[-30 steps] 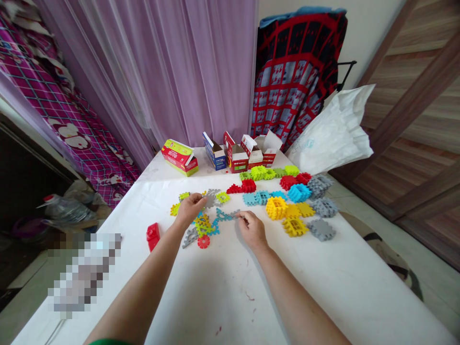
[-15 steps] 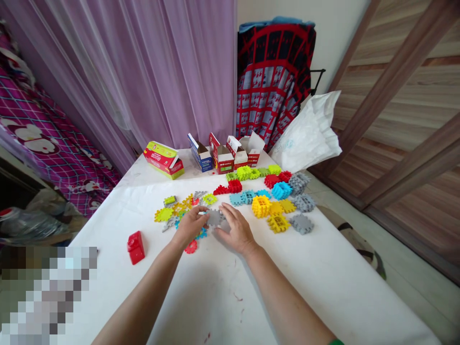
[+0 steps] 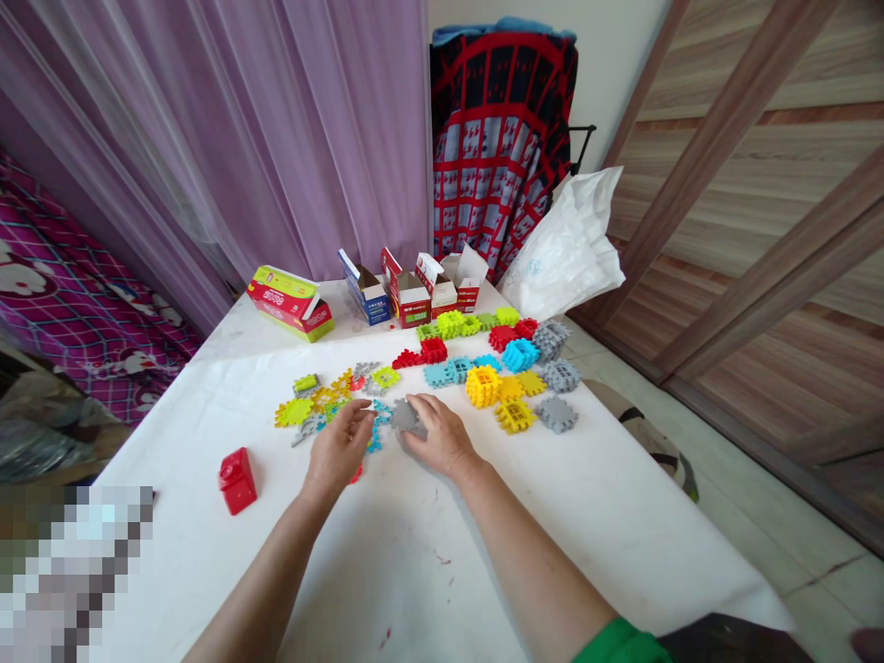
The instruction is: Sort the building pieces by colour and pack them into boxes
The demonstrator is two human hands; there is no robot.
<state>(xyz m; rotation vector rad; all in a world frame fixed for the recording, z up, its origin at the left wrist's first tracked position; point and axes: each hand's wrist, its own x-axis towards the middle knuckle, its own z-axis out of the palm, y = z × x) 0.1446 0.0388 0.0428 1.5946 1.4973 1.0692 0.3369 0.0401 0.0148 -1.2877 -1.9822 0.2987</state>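
My right hand (image 3: 442, 437) has its thumb and fingers around the edge of a flat grey toothed building block (image 3: 407, 417). Apart from that block, on its left, my left hand (image 3: 340, 449) is open, with nothing visible between thumb and fingers. Beside the left hand lie blue toothed pieces (image 3: 375, 433), partly hidden by it. Beyond them is a loose spread of flat pieces, among them a yellow-green one (image 3: 295, 412) and yellow ones (image 3: 331, 394). A red piece (image 3: 356, 474) shows only a sliver below my left hand.
Block groups stand on the right: yellow cubes (image 3: 482, 387), grey blocks (image 3: 556, 414), a blue cube (image 3: 520, 355) and green blocks (image 3: 452, 323). Opened cartons (image 3: 412, 304) and a red-green box (image 3: 290, 304) line the back. A red plastic object (image 3: 237, 481) sits left; a white bag (image 3: 563, 253) leans back right.
My left hand has come off the grey block and drawn back to the left, its fingers spreading. My right hand still has the block. The whole view has shifted slightly.
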